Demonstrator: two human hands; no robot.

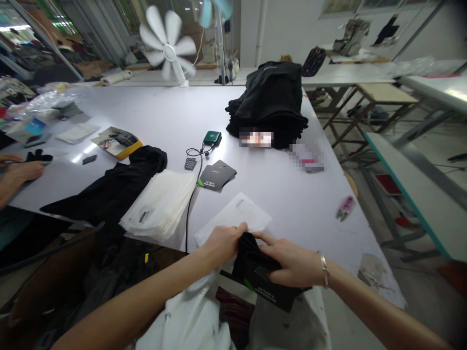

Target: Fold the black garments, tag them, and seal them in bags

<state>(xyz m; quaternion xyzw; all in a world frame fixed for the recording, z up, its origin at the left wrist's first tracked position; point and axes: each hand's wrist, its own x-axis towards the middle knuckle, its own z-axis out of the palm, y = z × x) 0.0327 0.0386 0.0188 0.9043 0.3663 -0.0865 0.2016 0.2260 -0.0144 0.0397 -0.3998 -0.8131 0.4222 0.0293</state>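
Note:
Over my lap at the table's front edge, both hands hold a folded piece of black fabric (250, 255). The fingers of my left hand (228, 241) pinch its upper left edge. My right hand (294, 262) grips it from the right, thumb below and index finger stretched toward the upper edge. A dark card (268, 292) printed "ACTOR'S HEADGEAR", with a green corner, lies against the fabric under my right hand. Just beyond my hands lies a translucent white bag (242, 211), flat on the table.
A stack of white bags (160, 204) and dark cards (217, 175) lie left of centre. Farther back are a green box with a cable (212, 138) and a black fabric pile (272, 97). Pink snips (345, 208) lie right. Another person's hands (27, 167) work at left.

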